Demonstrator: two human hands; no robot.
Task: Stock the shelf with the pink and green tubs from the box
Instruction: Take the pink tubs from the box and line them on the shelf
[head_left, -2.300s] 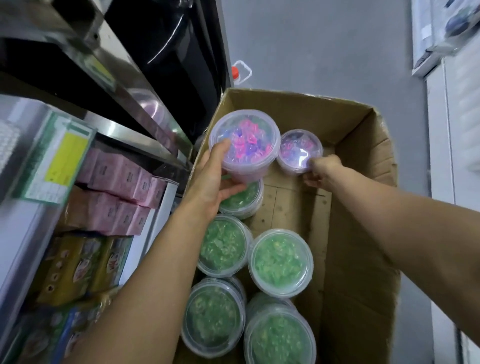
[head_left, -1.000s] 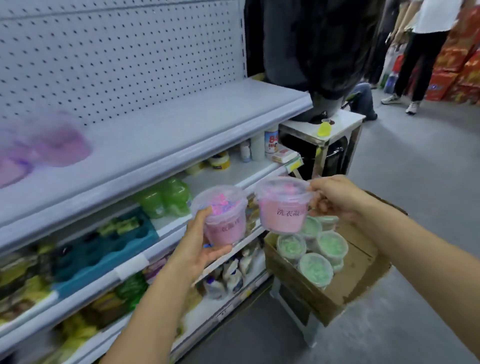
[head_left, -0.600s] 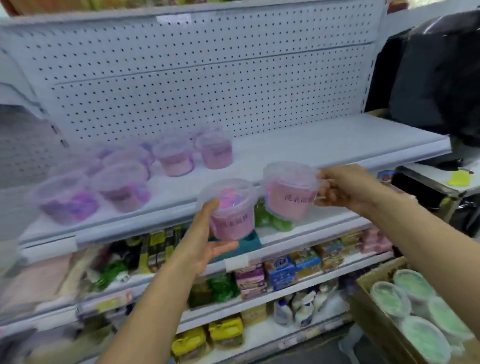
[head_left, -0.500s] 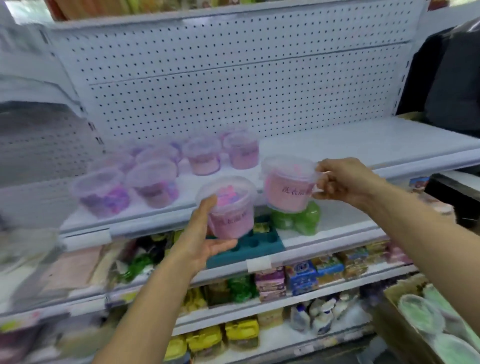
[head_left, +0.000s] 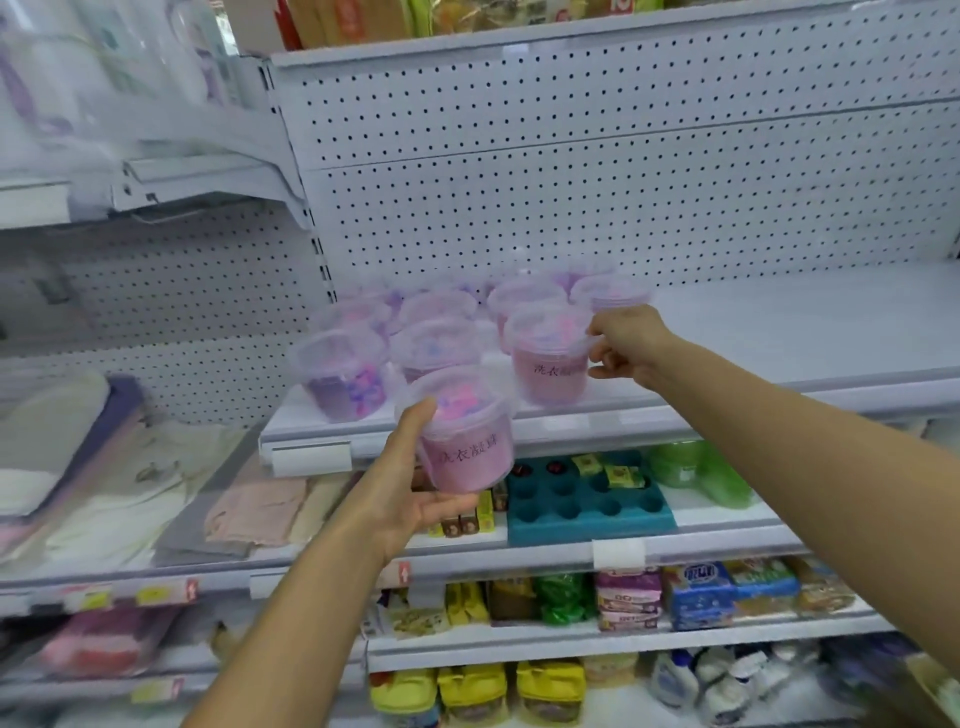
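Both bare forearms reach forward and up. The left hand (head_left: 410, 488) cups a load from below, thumb raised along its side. The right hand (head_left: 626, 345), higher, pinches with curled fingers.

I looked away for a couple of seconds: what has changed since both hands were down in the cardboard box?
Both hands lifted a pink plastic tub each from the box up to the white shelf. The right hand now holds its tub at the shelf's front edge; the left hand holds its tub below that edge. Neither grip was released.
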